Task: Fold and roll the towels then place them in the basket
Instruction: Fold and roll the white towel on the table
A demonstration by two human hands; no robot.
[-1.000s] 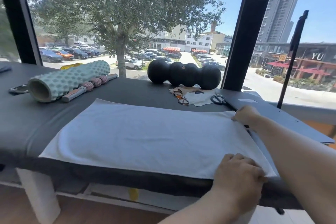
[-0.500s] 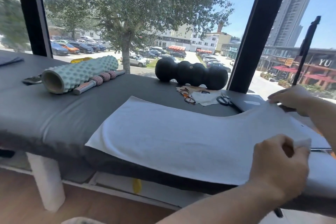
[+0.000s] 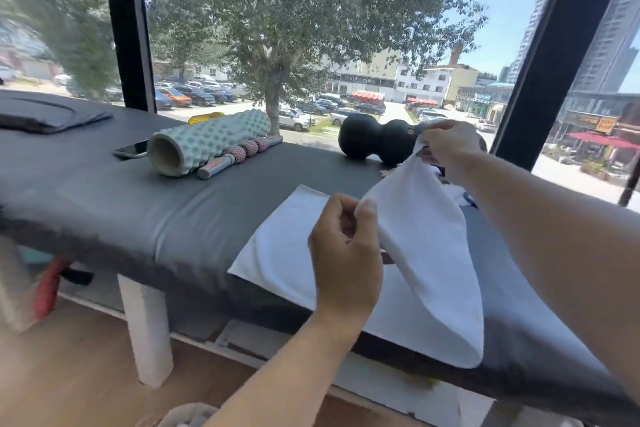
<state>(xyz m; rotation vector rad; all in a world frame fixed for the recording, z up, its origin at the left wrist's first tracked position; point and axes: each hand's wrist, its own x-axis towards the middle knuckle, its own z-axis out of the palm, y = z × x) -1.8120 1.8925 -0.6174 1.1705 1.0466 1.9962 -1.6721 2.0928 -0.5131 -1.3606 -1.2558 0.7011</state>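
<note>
The white towel (image 3: 426,253) lies partly on the grey padded table (image 3: 145,218), its right end lifted and folding over toward the left. The left hand (image 3: 346,250) pinches the near raised corner between thumb and curled fingers. The right hand (image 3: 448,146) pinches the far raised corner, fingers closed on the cloth. Behind, well apart from the towel, rest a mint foam roller (image 3: 207,146), a massage stick (image 3: 239,156) and a black peanut roller (image 3: 377,140).
</note>
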